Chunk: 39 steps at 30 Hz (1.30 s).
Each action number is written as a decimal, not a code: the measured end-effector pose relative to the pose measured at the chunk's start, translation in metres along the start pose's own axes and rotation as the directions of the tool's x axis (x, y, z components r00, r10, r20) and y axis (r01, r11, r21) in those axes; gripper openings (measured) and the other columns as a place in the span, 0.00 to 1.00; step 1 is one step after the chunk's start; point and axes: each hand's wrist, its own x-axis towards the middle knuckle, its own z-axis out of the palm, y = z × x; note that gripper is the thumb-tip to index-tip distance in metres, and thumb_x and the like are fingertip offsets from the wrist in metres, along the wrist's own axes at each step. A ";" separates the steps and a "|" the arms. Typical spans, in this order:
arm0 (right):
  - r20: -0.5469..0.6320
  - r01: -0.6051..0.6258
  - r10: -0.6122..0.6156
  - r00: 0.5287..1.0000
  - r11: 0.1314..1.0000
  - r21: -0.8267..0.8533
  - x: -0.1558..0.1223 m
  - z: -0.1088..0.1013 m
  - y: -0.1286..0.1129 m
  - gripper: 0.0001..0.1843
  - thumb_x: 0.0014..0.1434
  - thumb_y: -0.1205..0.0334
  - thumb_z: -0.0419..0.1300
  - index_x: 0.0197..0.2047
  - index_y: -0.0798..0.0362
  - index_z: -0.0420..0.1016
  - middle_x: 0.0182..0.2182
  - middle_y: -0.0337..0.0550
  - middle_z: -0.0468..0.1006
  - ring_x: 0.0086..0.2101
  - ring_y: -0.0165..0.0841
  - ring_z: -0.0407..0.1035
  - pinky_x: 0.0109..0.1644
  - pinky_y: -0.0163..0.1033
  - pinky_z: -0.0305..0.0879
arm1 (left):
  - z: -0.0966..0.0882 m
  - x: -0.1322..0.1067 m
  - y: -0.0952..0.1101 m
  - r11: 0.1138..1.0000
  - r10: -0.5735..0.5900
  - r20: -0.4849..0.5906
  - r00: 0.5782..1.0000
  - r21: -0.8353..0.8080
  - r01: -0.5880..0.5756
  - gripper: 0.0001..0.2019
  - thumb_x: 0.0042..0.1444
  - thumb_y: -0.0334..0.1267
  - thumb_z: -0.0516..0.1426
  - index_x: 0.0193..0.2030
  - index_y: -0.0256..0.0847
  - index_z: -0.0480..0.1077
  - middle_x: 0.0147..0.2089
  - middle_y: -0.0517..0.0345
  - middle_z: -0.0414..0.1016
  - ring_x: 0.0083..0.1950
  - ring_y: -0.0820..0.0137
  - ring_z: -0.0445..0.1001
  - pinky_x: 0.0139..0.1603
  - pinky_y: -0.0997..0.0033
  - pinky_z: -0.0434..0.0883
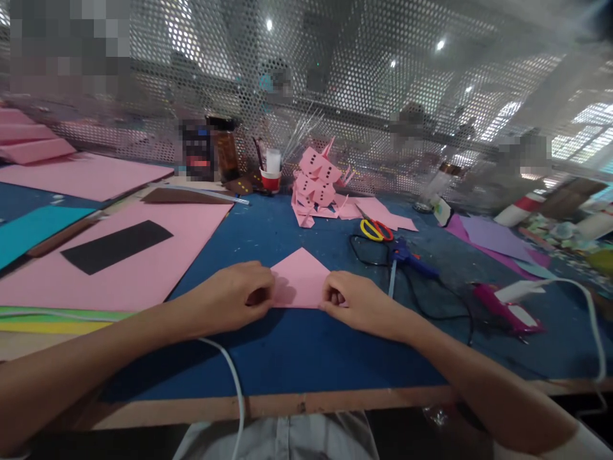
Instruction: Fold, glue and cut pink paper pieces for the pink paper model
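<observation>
A pink paper [301, 281], showing as a triangle with its point away from me, lies on the blue tabletop between my hands. My left hand [246, 294] is closed on its left corner, fingers curled under and partly hidden. At the opposite corner my right hand [352, 297] pinches the paper between thumb and curled fingers. The straight near edge of the paper runs from one hand to the other. Beyond it stands a cluster of folded pink paper pieces [316, 179] with rows of black dots.
Yellow-and-red scissors [376, 230] and a blue glue gun [412, 255] with a black cord lie right of the paper. Large pink sheets [191, 236] with a black paper piece [117, 246] are at left. A magenta device [510, 310] sits at right. A white cable [234, 377] crosses the front edge.
</observation>
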 end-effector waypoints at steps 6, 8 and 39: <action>0.024 -0.007 0.007 1.000 1.000 -0.001 0.001 -0.003 -0.002 0.01 0.60 0.66 0.61 0.36 0.53 0.72 0.33 0.38 0.74 0.33 0.29 0.65 0.36 0.34 0.57 | 0.002 -0.001 0.001 1.000 -0.010 -0.020 1.000 0.007 0.010 0.04 0.58 0.33 0.55 0.31 0.42 0.65 0.31 0.59 0.70 0.35 0.68 0.66 0.37 0.70 0.60; 0.023 0.004 -0.004 1.000 1.000 -0.001 0.001 -0.003 -0.002 0.01 0.60 0.67 0.61 0.36 0.53 0.72 0.32 0.38 0.74 0.33 0.29 0.65 0.36 0.34 0.57 | 0.002 -0.001 0.003 1.000 -0.021 -0.025 0.999 -0.003 0.021 0.04 0.58 0.33 0.54 0.32 0.41 0.65 0.31 0.59 0.70 0.34 0.68 0.66 0.37 0.69 0.61; -0.076 -0.017 0.009 0.997 0.994 -0.107 0.018 0.025 -0.015 0.06 0.61 0.61 0.61 0.34 0.53 0.72 0.31 0.38 0.75 0.30 0.29 0.64 0.34 0.35 0.52 | 0.023 0.009 0.020 0.993 -0.117 -0.152 0.981 -0.042 0.112 0.08 0.58 0.38 0.57 0.29 0.41 0.65 0.29 0.59 0.70 0.33 0.68 0.67 0.33 0.70 0.58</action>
